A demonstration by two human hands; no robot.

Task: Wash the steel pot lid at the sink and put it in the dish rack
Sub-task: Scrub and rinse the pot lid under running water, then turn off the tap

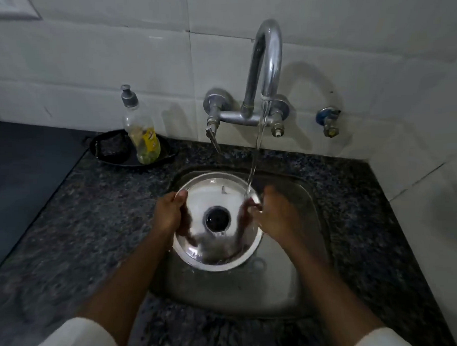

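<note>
A round steel pot lid (212, 194) with a black knob in its middle is held over the steel sink (298, 261), tilted toward me. My left hand (169, 213) grips its left rim, thumb on top. On the lid's right edge my right hand (273, 215) holds it too, fingers on the rim. A stream of water from the curved faucet (266, 68) lands on the upper right of the lid, beside my right fingers. No dish rack is in view.
A dish soap bottle (143, 134) stands on a black tray (113, 158) with a dark scrubber, behind and left of the sink. Speckled granite counter (81, 229) surrounds the basin. A small valve (329, 122) juts from the tiled wall at right.
</note>
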